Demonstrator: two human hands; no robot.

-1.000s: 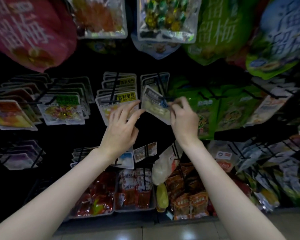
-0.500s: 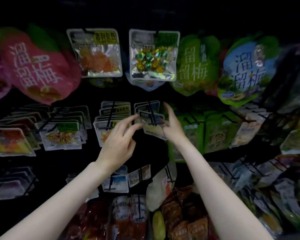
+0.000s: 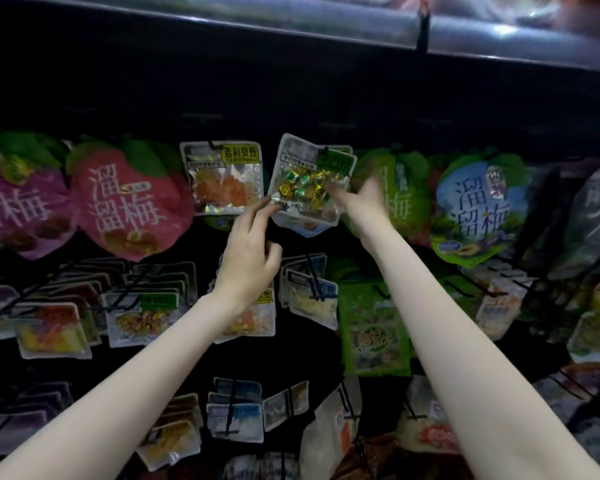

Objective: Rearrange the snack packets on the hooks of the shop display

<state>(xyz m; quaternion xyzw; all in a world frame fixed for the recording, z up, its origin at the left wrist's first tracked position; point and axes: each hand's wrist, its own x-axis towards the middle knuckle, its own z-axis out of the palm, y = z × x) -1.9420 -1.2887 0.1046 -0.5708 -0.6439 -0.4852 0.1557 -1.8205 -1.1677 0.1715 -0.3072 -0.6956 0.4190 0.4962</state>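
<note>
A clear packet of green and gold wrapped sweets (image 3: 309, 178) hangs tilted on a hook in the top row of the display. My left hand (image 3: 248, 258) pinches its lower left corner with thumb and fingertips. My right hand (image 3: 368, 199) grips the packet's right edge, its fingers behind the packet. More packets hang behind it on the same hook. To its left hangs a clear packet of orange sweets (image 3: 224, 178).
Large pink plum bags (image 3: 129, 202) hang at the left, green (image 3: 399, 192) and blue plum bags (image 3: 475, 206) at the right. Below are rows of small packets on black hooks (image 3: 312, 282). A dark shelf edge (image 3: 326, 32) runs overhead.
Both hands left the small white packet on the middle row and rose to the top row. They now hold the green and gold sweets packet, which is tilted. The camera has tilted up.
</note>
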